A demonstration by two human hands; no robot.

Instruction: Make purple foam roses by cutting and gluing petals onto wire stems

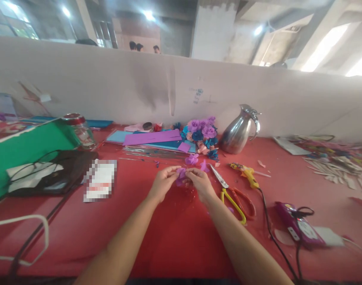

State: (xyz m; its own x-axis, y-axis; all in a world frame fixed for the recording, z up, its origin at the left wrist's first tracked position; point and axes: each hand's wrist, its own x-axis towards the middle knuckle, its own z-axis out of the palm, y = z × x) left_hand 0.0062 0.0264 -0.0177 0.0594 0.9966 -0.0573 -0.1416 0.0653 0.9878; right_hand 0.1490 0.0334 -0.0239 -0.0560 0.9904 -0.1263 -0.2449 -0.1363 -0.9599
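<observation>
I pinch a small, crumpled purple piece between the fingertips of my left hand and my right hand, both closed on it. It sits between my hands, over the middle of the red table; its thin, curled edges look petal-like, though I cannot tell whether it is paper or foam. Just beyond my fingers lies a ruffled purple flower, with a pointed purple scrap to its right.

Right of my right hand, the scissors lie with slim metal blades pointing to the far left and rounded handle loops, one yellow, one red. Farther right is a yellow glue gun with a dark cord, and nearer me on that side, a glossy purple power strip.

On the far side, layered purple, blue and peach blooms form a flower cluster left of a shiny, round-bellied metal jug. Left of the blooms, a flat, matte purple strip lies over blue sheets, with thin, straight wires on their near side. At far left, a clear jar has a red lid.
</observation>
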